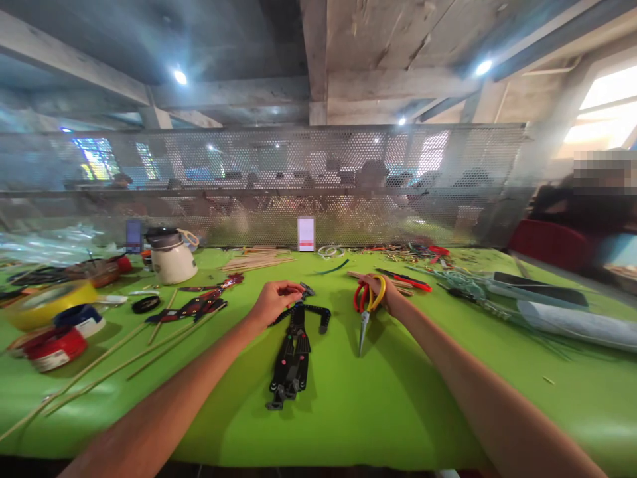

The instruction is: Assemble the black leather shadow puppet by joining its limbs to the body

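A flat black jointed puppet figure point(297, 325) lies on the green table, with its legs toward me and small pink and green dots on its body. My left hand point(273, 302) is closed by the puppet's head, its fingertips pinching at the dark head piece point(307, 290). To the right, my right hand point(387, 292) grips a pair of scissors point(365, 322) by its red and yellow handles. The blades point down toward me. Its fingers are partly hidden behind the handles. Beside that hand lie thin wooden sticks point(404, 289) and a red and black cutter point(415, 281).
At left are a yellow tape roll point(54, 302), a red tape roll point(54, 346), a cream jug point(172, 262), a dark red puppet point(199, 302) and long sticks point(134, 345). A clear plastic roll point(572, 322) lies right. A perforated metal screen point(259, 192) borders the back.
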Demonstrator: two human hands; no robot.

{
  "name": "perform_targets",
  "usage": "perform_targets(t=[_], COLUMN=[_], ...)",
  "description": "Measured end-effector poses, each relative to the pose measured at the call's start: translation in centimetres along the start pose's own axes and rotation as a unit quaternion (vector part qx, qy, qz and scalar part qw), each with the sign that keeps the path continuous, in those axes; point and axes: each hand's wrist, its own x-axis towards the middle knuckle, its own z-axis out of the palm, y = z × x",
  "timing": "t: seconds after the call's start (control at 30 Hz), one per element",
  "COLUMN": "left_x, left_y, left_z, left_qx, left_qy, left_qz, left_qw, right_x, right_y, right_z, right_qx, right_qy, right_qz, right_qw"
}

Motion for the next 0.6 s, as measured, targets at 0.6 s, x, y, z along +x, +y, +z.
perform_targets(t=[0.6], left_x=[0.1], left_y=[-0.9], left_z=[-0.1], left_qx=[-0.067], left_qy=[-0.079], left_qz=[-0.045], left_qw=[0.994], right_x=[-0.2], right_y=[0.0], right_z=[0.0], right_qx=[0.000], right_qy=[0.015], right_qz=[-0.022], right_qw=[1.000])
